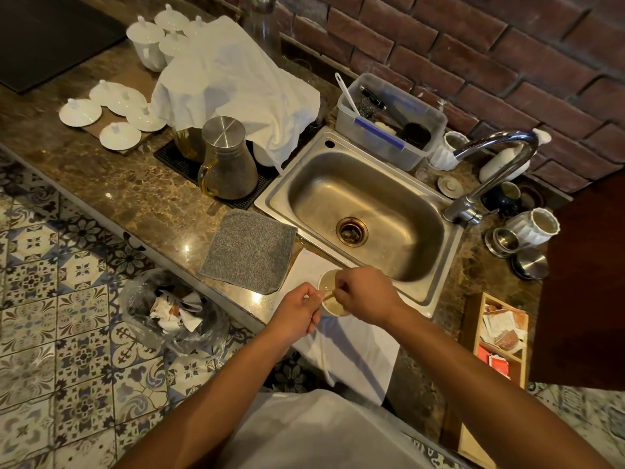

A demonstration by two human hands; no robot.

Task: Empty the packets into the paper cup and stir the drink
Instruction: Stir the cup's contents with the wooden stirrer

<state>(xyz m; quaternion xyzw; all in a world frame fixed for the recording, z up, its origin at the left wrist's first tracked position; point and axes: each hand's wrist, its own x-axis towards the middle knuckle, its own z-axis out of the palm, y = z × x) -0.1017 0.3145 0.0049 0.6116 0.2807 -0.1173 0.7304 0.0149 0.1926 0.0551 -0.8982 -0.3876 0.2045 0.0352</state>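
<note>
Marble counter (142, 198) — steel sink (365, 184), brick wall (473, 45), patterned floor tiles (50, 316).

One paper cup (333, 294), four loose lids (120, 135).

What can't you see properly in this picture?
Head view:
- Paper cup: mostly hidden by the left hand and right hand.
- Stick: too small to make out; the right hand's fingers cover it.
- What's under the white cloth: covered.
- Packets in the wooden box: too blurred to read.
</note>
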